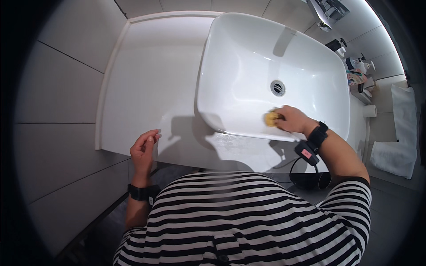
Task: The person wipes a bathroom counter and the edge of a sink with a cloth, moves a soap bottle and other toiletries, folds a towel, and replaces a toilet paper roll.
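Observation:
A white ceramic vessel basin [239, 79] sits on a pale countertop [149, 66], with a metal drain [278, 87] in its floor. My right hand [293, 119] is inside the basin near its front wall, shut on a yellow sponge [271, 119] that looks slightly blurred; the sponge's darker far side is partly hidden by my fingers. To the left of the basin, my left hand [144, 144] is over the front edge of the countertop, fingers loosely curled and apparently holding nothing. Both wrists wear black straps, and a small black device with a pink label hangs by the right one.
A faucet [324, 15] projects at the top right. Pump bottles [366, 66], a patterned pack [356, 78] and a paper roll [370, 111] stand along the right side. A white towel [404, 129] hangs farther right. Grey tiled wall [63, 89] borders the countertop on the left.

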Action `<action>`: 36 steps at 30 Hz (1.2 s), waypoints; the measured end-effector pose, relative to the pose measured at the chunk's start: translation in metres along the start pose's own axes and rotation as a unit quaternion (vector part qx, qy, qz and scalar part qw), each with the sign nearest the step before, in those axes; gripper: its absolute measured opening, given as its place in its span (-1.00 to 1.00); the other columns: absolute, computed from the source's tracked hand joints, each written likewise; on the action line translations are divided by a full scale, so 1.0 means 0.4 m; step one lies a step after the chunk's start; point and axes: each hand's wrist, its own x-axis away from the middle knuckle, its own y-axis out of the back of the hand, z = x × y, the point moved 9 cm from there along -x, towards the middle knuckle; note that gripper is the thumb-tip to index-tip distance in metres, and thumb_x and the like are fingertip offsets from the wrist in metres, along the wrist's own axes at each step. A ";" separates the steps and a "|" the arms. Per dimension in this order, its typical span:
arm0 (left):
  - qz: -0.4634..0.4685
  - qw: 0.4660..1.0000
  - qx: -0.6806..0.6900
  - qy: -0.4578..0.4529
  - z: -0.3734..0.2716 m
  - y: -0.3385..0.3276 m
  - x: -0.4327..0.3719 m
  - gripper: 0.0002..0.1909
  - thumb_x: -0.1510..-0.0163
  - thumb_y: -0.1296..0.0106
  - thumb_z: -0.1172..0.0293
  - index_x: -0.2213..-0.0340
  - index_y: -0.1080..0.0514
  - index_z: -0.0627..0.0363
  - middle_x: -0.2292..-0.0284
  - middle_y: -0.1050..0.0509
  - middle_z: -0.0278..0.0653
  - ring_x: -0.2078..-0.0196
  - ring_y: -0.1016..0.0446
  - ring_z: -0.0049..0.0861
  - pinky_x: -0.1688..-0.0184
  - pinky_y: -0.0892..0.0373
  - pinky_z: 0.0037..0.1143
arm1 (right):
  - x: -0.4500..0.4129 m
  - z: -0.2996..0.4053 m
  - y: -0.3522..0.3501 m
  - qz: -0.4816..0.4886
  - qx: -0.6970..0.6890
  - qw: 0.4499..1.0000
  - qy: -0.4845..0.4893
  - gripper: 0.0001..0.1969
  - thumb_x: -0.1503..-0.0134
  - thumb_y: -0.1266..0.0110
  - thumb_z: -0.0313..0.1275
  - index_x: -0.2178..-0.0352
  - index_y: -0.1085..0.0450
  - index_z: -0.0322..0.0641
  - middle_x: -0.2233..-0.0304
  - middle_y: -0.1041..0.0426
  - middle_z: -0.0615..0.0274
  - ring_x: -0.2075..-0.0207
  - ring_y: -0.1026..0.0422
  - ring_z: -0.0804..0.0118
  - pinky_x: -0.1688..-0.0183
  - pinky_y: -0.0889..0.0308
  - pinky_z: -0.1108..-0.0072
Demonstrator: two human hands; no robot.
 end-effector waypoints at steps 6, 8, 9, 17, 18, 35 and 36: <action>-0.012 1.000 -0.003 0.008 0.001 0.017 0.014 -0.80 -0.11 0.17 0.51 0.27 -0.39 0.34 0.29 -0.45 -0.16 0.25 -0.43 -0.52 0.13 -0.33 -0.58 | -0.078 -0.061 0.058 -0.014 -0.019 0.999 -0.023 -0.72 0.22 -0.11 -0.29 0.47 -0.45 -0.25 0.56 -0.45 0.05 0.49 -0.44 0.24 0.37 -0.33 0.54; -0.013 1.000 -0.008 0.011 0.000 0.019 0.018 -0.80 -0.11 0.17 0.50 0.27 -0.39 0.34 0.28 -0.44 -0.16 0.24 -0.43 -0.52 0.13 -0.33 -0.58 | -0.142 -0.045 0.163 -0.208 -0.086 0.974 -0.002 -0.72 0.18 -0.08 -0.25 0.44 -0.45 -0.20 0.49 -0.43 0.00 0.40 -0.41 0.04 0.30 -0.32 0.45; -0.017 1.000 -0.010 0.010 0.004 0.029 0.026 -0.80 -0.11 0.17 0.50 0.27 -0.39 0.34 0.28 -0.44 -0.16 0.24 -0.43 -0.52 0.13 -0.32 -0.57 | -0.167 0.023 0.218 -0.286 -0.069 0.955 0.036 -0.72 0.13 -0.06 -0.27 0.41 -0.43 -0.23 0.50 -0.41 -0.02 0.39 -0.39 0.00 0.30 -0.30 0.41; -0.028 0.999 -0.021 0.023 0.010 0.022 0.049 -0.79 -0.11 0.16 0.46 0.27 -0.39 0.34 0.29 -0.45 -0.15 0.27 -0.44 -0.51 0.15 -0.34 -0.56 | -0.268 0.253 0.124 -0.345 -0.004 0.919 0.192 -0.67 0.23 -0.01 -0.47 0.31 -0.30 -0.12 0.28 -0.26 0.03 0.28 -0.25 -0.06 0.14 -0.23 0.35; -0.036 0.999 -0.022 0.029 0.022 0.028 0.051 -0.79 -0.10 0.15 0.46 0.28 -0.39 0.34 0.30 -0.46 -0.14 0.28 -0.44 -0.49 0.15 -0.34 -0.55 | -0.254 0.268 0.117 -0.327 -0.013 0.920 0.216 -0.69 0.23 -0.01 -0.51 0.33 -0.31 -0.12 0.29 -0.26 0.06 0.27 -0.26 -0.03 0.18 -0.25 0.37; -0.043 0.998 -0.030 0.045 0.050 0.018 0.013 -0.81 -0.10 0.16 0.49 0.30 -0.39 0.34 0.28 -0.44 -0.15 0.27 -0.43 -0.50 0.15 -0.35 -0.53 | -0.206 -0.096 0.479 -0.641 0.013 0.759 0.114 -0.71 0.15 0.01 -0.54 0.29 -0.31 -0.10 0.33 -0.34 0.18 0.23 -0.31 0.07 0.19 -0.27 0.41; -0.044 0.997 -0.029 0.048 0.054 0.018 0.011 -0.81 -0.10 0.16 0.49 0.31 -0.40 0.34 0.28 -0.44 -0.15 0.27 -0.42 -0.50 0.15 -0.36 -0.53 | -0.173 -0.184 0.485 -0.656 -0.006 0.753 0.060 -0.72 0.13 0.00 -0.52 0.29 -0.30 -0.13 0.34 -0.37 0.14 0.23 -0.32 0.04 0.17 -0.26 0.39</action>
